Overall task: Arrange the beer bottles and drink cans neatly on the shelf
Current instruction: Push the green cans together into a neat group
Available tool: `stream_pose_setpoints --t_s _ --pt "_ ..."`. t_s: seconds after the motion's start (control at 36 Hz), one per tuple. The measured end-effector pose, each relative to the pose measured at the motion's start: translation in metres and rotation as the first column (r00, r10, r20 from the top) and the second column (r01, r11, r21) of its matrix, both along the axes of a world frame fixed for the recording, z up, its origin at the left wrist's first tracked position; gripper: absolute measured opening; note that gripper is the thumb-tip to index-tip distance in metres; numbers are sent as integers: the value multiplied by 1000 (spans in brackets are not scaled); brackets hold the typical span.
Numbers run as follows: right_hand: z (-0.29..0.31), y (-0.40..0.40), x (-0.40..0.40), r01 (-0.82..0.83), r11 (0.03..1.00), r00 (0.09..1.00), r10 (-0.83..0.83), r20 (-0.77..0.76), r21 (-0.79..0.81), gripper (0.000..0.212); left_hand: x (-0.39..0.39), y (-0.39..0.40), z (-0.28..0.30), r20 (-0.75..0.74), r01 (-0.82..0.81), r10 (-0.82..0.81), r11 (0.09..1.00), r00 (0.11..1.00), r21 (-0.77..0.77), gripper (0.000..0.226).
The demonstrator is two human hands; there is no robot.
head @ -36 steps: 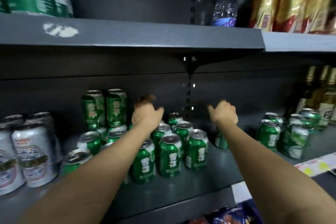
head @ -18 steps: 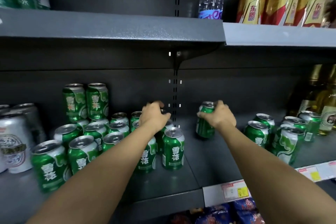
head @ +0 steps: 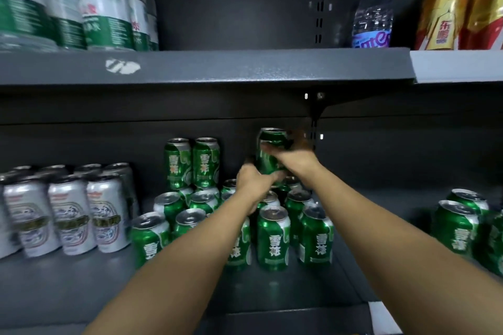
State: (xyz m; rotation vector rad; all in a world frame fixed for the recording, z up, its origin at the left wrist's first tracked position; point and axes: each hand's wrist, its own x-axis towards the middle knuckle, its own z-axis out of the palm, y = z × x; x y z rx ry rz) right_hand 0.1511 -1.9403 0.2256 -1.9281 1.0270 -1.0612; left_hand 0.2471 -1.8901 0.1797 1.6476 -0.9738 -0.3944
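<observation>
Both hands meet on a green can [head: 269, 155] raised above the cluster [head: 273, 239]: right hand [head: 295, 158] wraps its side, left hand [head: 251, 183] apparently cups below. Rigid, smooth, likely slippery; best gripped mid-body.

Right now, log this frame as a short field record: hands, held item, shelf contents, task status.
right hand: right hand grips a raised green can
left hand: left hand at the same can's lower part; its grip is unclear through blur
held can: upright, lifted above the green can cluster
second layer: two stacked green cans at the back
left of cluster: white cans
far right: more green cans
upper shelf: water bottles, yellow bottles
status: stacking unfinished
</observation>
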Motion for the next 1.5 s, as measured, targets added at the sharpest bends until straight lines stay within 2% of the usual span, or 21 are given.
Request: stream_pose_setpoints --t_s 0.06,0.08,0.19,0.25,0.31,0.39,0.47,0.58,0.72,0.86,0.94,1.03,1.11,1.22,1.36,1.5 --pt "-6 6 6 -133 979 990 139 -29 152 62 16 3 1 -6 33 -34 999 999 -34 48" --pt "-10 6 10 -151 974 986 161 -49 170 60 22 6 3 -8 54 -54 997 998 -58 48" --pt "-17 8 34 -82 991 997 81 9 105 63 43 12 6 22 94 -92 992 995 -85 64" --pt "-19 5 48 -31 999 999 32 -41 31 71 49 15 9 1 81 -81 993 997 -91 53" --pt "-20 3 58 -12 1000 996 12 -91 -1 76 57 16 10 -37 37 -41 994 998 -107 41" --pt "-24 -3 69 -19 1000 996 19 -85 6 76 71 20 7 -41 -99 94 986 995 -135 30" --pt "-31 -7 81 3 1000 994 -1 -110 16 80 82 27 2 -21 -223 222 971 975 -84 24" --pt "-38 -13 96 37 999 990 -37 -137 -1 78 88 32 -3 44 -247 246 969 968 2 16" --pt "-42 -16 107 3 1000 986 -6 -166 -15 68 95 38 0 154 -284 273 958 950 50 24" --pt "-47 -19 112 18 1000 980 -20 -200 -10 74 103 46 4 168 -323 320 946 932 -8 29" --pt "-48 -23 113 22 1000 975 -26 -219 -20 77 112 47 5 276 -371 395 918 876 -137 43" --pt "-48 -24 114 17 998 962 -31 -271 -54 90 121 45 8 413 -382 462 886 785 -264 51" --pt "-49 -25 116 36 996 941 -61 -332 -81 101 125 41 13 583 -404 436 894 686 -193 59" --pt "-52 -27 118 43 992 937 -82 -340 -120 98 125 32 18 774 -461 307 887 554 -21 66" --pt "-54 -34 118 31 992 915 -76 -396 -119 100 129 28 17 857 -493 256 870 448 -2 56" --pt "-57 -37 120 27 991 924 -76 -374 -134 96 134 28 21 897 -491 223 871 381 -8 51"
